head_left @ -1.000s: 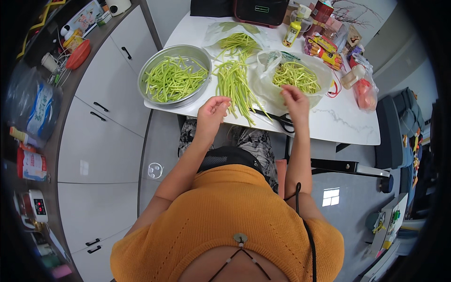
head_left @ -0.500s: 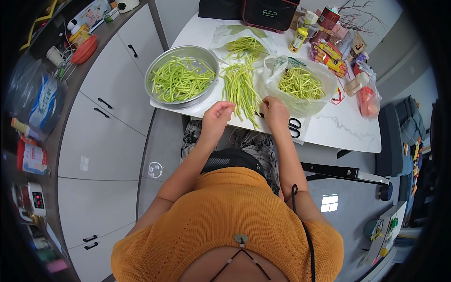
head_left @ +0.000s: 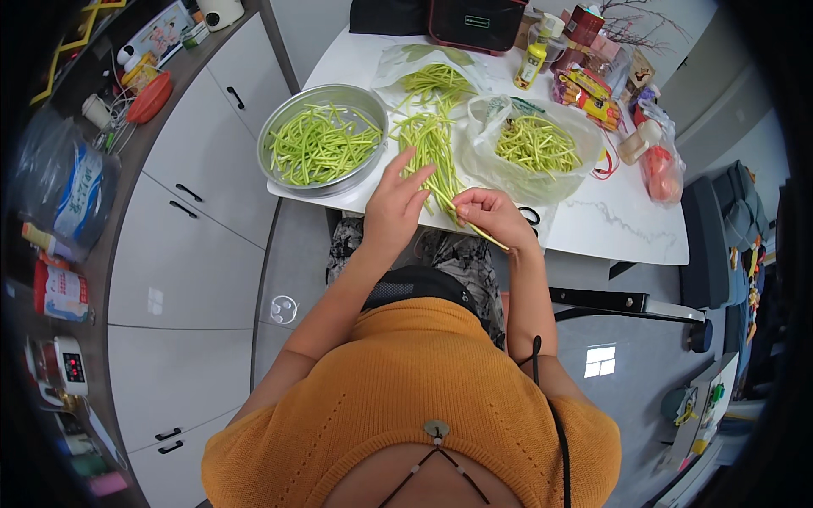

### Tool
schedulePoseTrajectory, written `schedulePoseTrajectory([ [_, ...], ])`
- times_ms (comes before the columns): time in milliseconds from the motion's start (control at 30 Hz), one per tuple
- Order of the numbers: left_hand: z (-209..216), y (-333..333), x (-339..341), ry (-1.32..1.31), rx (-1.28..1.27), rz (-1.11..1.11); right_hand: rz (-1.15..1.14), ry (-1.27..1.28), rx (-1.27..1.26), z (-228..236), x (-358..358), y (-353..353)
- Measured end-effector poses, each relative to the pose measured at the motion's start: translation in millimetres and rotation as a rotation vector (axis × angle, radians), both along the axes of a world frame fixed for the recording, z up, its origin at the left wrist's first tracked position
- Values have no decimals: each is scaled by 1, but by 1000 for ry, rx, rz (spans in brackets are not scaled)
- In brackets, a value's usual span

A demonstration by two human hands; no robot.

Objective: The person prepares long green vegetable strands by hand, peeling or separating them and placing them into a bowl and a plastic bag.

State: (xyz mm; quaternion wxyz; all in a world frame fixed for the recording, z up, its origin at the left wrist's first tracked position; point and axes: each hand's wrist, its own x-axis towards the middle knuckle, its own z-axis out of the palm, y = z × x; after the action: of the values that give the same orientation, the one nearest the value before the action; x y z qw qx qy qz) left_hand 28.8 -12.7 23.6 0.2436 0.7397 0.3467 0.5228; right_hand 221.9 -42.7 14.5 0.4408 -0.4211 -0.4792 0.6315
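Observation:
A pile of long thin green stalks [head_left: 426, 135], resembling garlic scapes, lies on the white table between a metal basin and a plastic bag. My right hand [head_left: 498, 219] pinches a green stalk [head_left: 484, 234] at the pile's near end, its tail pointing toward me. Over the left side of the pile's lower end, my left hand [head_left: 392, 210] is open, its fingers spread. Cut green pieces [head_left: 320, 151] fill much of the round metal basin [head_left: 378, 110] at left. More short pieces [head_left: 536, 144] lie in the translucent white plastic bag [head_left: 583, 134] at right.
Black-handled scissors [head_left: 531, 217] lie beside my right hand, partly hidden. Another plastic bag [head_left: 391, 66] with stalks sits farther back. A yellow bottle [head_left: 531, 64], packaged food [head_left: 587, 97] and a dark box [head_left: 476, 24] stand along the far side of the table [head_left: 631, 216].
My left hand has opened and reached forward over the pile. My right hand has turned and come slightly nearer me, now gripping a stalk. The scissors are more covered.

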Motion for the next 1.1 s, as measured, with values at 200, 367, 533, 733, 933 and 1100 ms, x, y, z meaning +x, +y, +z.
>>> schedulePoseTrajectory([
  [200, -7, 6, -5, 108, 95, 20, 16, 97, -19, 1, -2, -6],
  [367, 0, 15, -14, 75, 102, 104, 68, -13, -53, -4, 4, -7],
  [533, -1, 20, -19, 70, 67, 164, 109, 39, -68, 6, 5, -12],
  [733, 1, 16, -17, 27, 20, 90, 35, 156, 30, 7, 1, -15],
  [933, -18, 3, -4, 26, -144, -73, -150, 308, 290, 11, -8, -13],
  [1100, -18, -3, -1, 103, -221, -125, -108, 429, 280, 14, -5, -10],
])
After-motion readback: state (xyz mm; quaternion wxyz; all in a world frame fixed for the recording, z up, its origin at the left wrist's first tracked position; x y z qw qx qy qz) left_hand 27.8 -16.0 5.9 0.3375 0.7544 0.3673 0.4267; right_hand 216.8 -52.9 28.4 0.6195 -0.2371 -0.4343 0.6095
